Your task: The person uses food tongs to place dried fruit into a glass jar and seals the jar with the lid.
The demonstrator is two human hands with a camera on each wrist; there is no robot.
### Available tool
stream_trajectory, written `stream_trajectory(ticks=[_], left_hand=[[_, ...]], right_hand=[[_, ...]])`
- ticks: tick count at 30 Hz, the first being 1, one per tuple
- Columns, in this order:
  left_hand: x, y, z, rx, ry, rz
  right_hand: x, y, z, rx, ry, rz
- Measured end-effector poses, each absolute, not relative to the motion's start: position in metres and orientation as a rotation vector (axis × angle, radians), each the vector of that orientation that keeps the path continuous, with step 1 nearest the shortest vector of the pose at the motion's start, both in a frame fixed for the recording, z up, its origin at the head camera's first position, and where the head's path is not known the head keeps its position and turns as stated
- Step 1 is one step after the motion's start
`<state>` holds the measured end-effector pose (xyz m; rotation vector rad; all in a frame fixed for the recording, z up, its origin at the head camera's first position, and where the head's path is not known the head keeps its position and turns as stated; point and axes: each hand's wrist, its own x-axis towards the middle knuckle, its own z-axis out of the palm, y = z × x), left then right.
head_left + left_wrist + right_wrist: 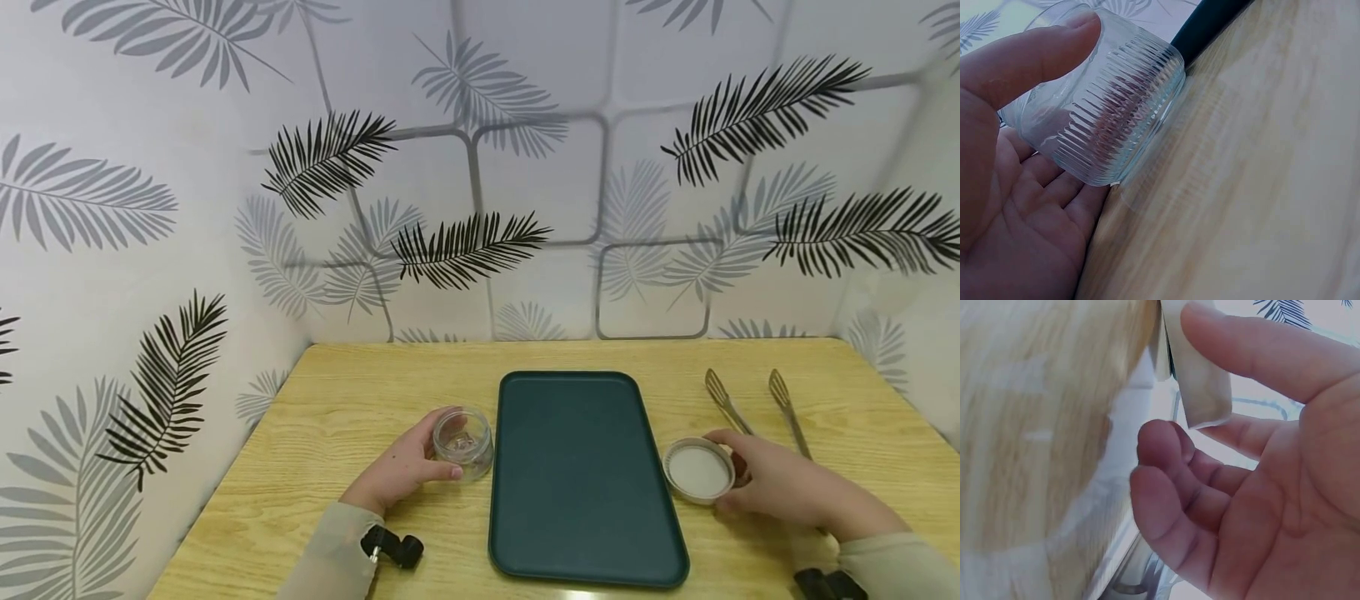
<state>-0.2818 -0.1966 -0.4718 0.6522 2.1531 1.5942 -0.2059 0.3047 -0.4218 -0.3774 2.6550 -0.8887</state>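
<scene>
My left hand (pixel 401 468) holds a clear glass jar (pixel 467 457), its thumb on the near side and its fingers round the back. The jar stands with its open mouth up, close to the left edge of a dark green tray (pixel 588 479). In the left wrist view, the ribbed lower wall of the jar (pixel 1119 115) is close to the wood. On the tray's other side, my right hand (pixel 787 483) pinches a round, pale lid (pixel 699 472) by its rim, with the white inside facing up. The right wrist view shows this lid (pixel 1202 375) edge-on between thumb and fingers.
Metal tongs (pixel 787 408) with slotted heads lie behind the right hand, partly covered by it. Everything is on a light wooden table (pixel 390 375). A wall with a leaf pattern (pixel 540 183) stands along the table's far edge.
</scene>
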Motion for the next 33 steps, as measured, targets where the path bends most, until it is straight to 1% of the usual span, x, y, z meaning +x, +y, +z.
stream_trajectory(ticks=[15, 24, 33], left_hand=[[-0.280, -0.196, -0.471, 0.656, 2.143, 1.602], [-0.281, -0.195, -0.471, 0.655, 2.129, 1.614], [-0.280, -0.195, -0.470, 0.657, 2.139, 1.606]], right_hand=[[-0.210, 0.302, -0.421, -0.388, 2.706, -1.024], [-0.215, 0.301, -0.422, -0.342, 2.672, -1.117], [-0.219, 0.292, -0.423, -0.416, 2.631, -1.221]])
